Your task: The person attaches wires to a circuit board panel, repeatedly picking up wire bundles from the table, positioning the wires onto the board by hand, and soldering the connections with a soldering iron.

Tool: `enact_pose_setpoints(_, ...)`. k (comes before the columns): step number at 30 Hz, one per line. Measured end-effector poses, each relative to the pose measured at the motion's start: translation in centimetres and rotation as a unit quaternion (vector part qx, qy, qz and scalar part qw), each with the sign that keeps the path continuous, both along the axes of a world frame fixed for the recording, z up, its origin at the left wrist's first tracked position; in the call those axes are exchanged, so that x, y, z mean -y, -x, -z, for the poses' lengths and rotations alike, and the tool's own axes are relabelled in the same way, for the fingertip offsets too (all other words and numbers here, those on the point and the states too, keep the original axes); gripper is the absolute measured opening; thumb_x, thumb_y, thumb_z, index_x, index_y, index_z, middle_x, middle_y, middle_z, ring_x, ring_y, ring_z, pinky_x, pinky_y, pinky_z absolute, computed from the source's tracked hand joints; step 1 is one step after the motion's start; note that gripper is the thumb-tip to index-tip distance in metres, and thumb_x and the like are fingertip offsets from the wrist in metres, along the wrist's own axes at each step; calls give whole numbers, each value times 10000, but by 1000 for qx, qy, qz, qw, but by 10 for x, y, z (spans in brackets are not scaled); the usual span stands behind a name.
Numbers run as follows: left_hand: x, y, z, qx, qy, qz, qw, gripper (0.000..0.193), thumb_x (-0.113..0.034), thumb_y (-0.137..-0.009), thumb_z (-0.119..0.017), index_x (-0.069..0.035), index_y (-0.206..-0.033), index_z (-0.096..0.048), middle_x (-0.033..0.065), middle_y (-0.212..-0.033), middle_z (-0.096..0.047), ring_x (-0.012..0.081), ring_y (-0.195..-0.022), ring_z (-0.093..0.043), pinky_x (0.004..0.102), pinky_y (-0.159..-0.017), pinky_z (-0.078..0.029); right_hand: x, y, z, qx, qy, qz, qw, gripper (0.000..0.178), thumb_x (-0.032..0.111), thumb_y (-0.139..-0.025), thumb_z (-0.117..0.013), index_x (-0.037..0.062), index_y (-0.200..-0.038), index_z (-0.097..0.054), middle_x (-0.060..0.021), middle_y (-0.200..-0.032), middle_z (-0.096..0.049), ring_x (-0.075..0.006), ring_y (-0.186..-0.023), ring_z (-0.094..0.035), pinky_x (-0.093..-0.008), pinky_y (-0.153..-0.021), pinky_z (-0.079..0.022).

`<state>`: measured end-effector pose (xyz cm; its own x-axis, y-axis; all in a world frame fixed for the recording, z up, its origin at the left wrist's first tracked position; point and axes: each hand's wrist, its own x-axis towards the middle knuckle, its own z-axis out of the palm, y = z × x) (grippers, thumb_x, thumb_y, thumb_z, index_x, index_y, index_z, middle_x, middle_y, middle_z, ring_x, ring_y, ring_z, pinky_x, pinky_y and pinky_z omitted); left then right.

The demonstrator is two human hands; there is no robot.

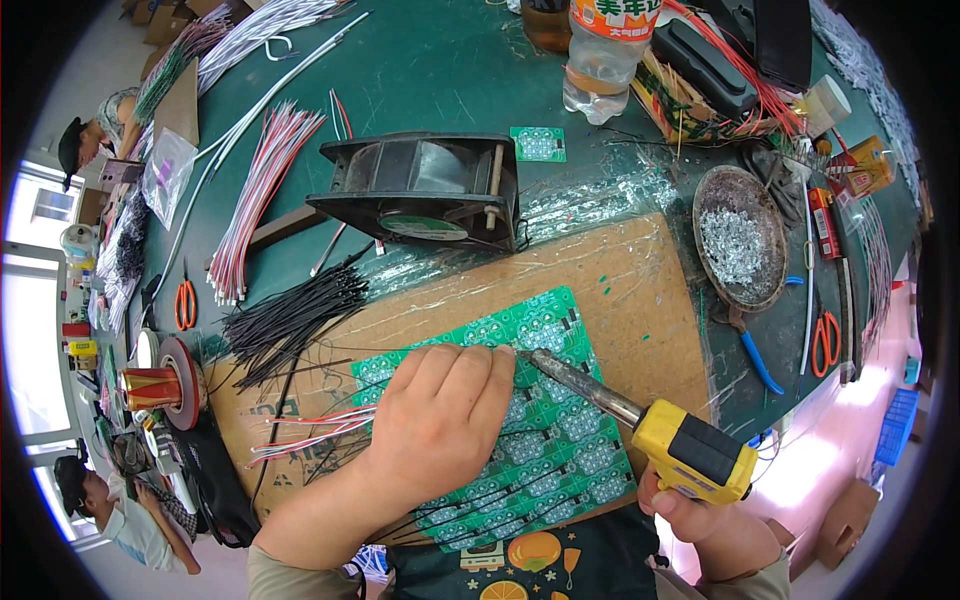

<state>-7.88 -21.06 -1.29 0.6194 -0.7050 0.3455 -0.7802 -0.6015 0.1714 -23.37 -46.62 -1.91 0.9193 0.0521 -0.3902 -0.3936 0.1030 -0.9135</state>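
Observation:
My left hand (440, 415) is closed in a pinch over a green circuit board panel (570, 425), its fingertips near the upper middle. A thin black wire (345, 348) runs into it from the left; its end is hidden by the fingers. In my right hand (690, 505) is a yellow and black soldering gun (695, 450), its metal tip reaching the board right beside my left fingertips. Several black wires lie across the board's lower rows. Red and white wires (310, 428) stick out left of my left wrist.
Under the panel lies brown cardboard (640, 260). Beyond it stand a black fan (420, 190), a bundle of black wires (295, 310) and a small green board (538, 144). At right are a dish of metal bits (740, 245) and orange scissors (826, 343). Two people are at far left.

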Motion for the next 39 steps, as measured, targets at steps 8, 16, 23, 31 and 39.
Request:
enact_pose_setpoints(8, -1, -2, -2, 4, -22, 17, 1000, 348, -103, -748, -585, 55, -1055, -630, 106, -936, -578, 235, -819, -574, 351, -726, -483, 3, 2, -3, 16, -74, 60, 995, 351, 317, -848, -718, 12, -975, -601, -41, -658, -564, -145, -589, -542, -278, -531, -424)
enact_pose_setpoints(16, -3, 3, 0, -5, 16, 7, 1000, 332, -75, -714, -623, 8, -1036, -642, 87, -900, -600, 246, -787, -593, 354, -701, -477, 38, 5, -1, 255, 33, 298, 919, 692, 338, -843, -742, -55, -1298, -401, -30, -660, -479, -130, -560, -482, -268, -503, -407)
enact_pose_setpoints(23, -20, 5, -7, -30, 44, -7, 999, 275, -83, -751, -669, -30, -1020, -649, 71, -884, -595, 247, -804, -596, 358, -721, -478, 54, 0, -9, 243, 73, 299, 920, 647, 260, -891, -683, -77, -1345, -367, -16, -660, -450, -99, -495, -447, -235, -439, -379)
enact_pose_setpoints(31, -157, -64, -13, 95, 71, -323, 939, 126, -110, -825, -666, -54, -937, -666, 127, -917, -653, 330, -897, -627, 421, -798, -495, 9, 9, -11, 266, 22, 244, 932, 712, 327, -848, -732, -73, -1326, -388, -19, -637, -463, -107, -492, -456, -238, -441, -398)
enact_pose_setpoints(39, -210, -72, -1, -17, 33, -491, 871, 214, -156, -791, -715, -49, -972, -676, 137, -953, -651, 334, -896, -626, 416, -790, -490, -20, 17, -19, 259, 5, 151, 954, 707, 350, -853, -720, -51, -1326, -378, -17, -633, -465, -110, -483, -451, -244, -441, -395)
